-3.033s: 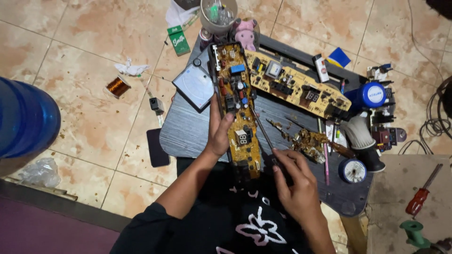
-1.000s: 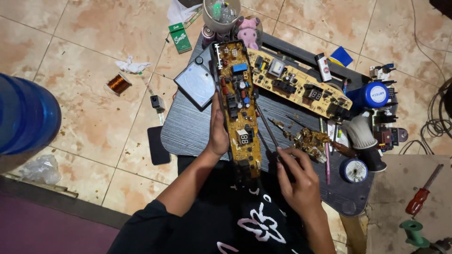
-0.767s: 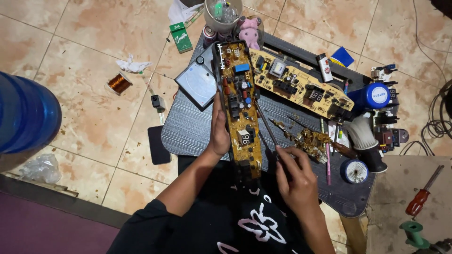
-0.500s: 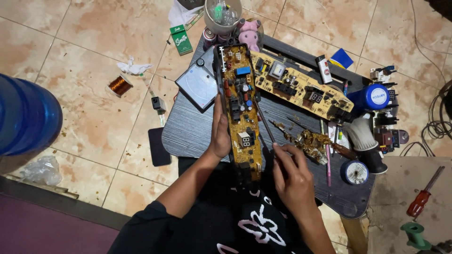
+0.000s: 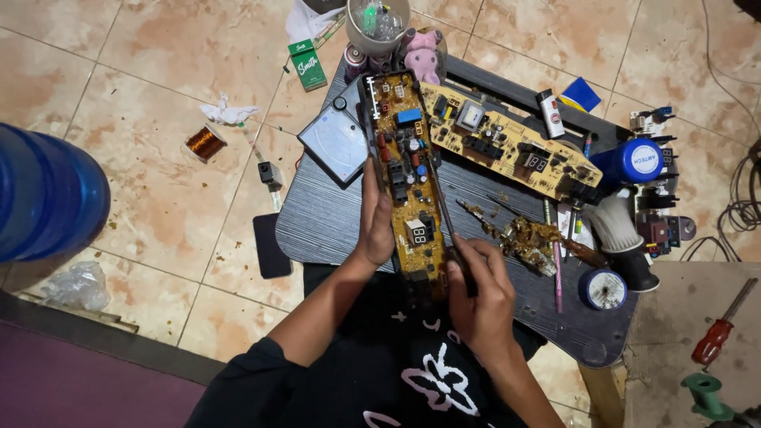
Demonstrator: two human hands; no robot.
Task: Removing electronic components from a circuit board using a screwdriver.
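Observation:
A long yellow circuit board (image 5: 408, 170) with small parts and a digit display lies lengthwise on a dark striped table (image 5: 325, 226). My left hand (image 5: 375, 218) grips its left edge, thumb along the side. My right hand (image 5: 478, 289) is closed on a thin dark tool (image 5: 444, 214) whose shaft runs up along the board's right edge. A second yellow circuit board (image 5: 507, 147) lies slanted behind it.
On the table: a grey meter (image 5: 337, 143), clear cup (image 5: 378, 20), pink toy (image 5: 422, 59), lighter (image 5: 549, 113), blue cap (image 5: 640, 161), solder roll (image 5: 604, 288), brown debris (image 5: 527, 236). A blue water jug (image 5: 43, 194), copper coil (image 5: 204, 143), green box (image 5: 306, 63) and red screwdriver (image 5: 717, 333) lie around it.
The view has shifted slightly. My right hand has moved a little left with the tool toward the board's lower right edge. My left hand keeps its hold on the board.

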